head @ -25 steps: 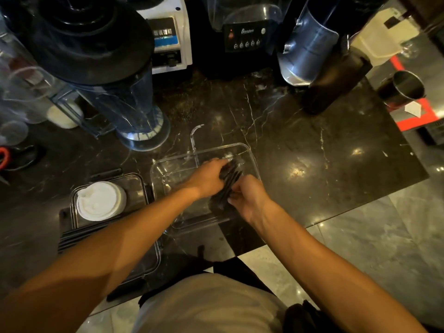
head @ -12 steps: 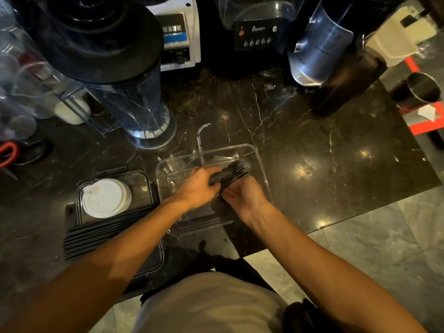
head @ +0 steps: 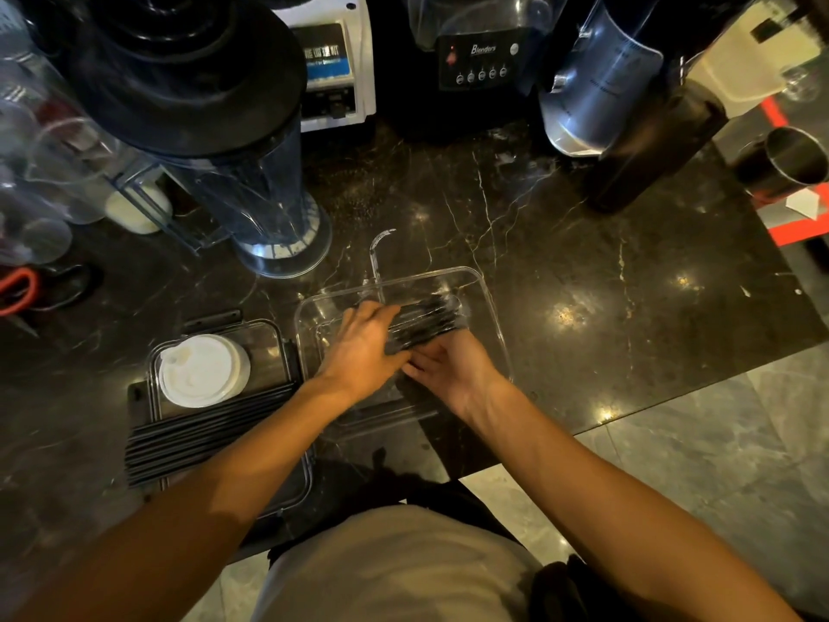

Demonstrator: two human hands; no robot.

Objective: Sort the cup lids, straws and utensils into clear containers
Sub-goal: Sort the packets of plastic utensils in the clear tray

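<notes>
A bundle of black utensils lies inside a clear container in the middle of the dark marble counter. My left hand rests over the bundle's left end, fingers spread on it. Beside it, my right hand touches the bundle's near end, palm partly up. To the left, a second clear container holds a stack of white cup lids. Several black straws lie across that container's near part.
Blender jars and blender bases line the back of the counter. A dark bottle and a steel cup stand at the right. Red-handled scissors lie far left. The counter edge runs close to my body.
Both hands have turned the bundle of utensils from nearly upright to lying flatter across the container, pointing right. My left hand has spread over it.
</notes>
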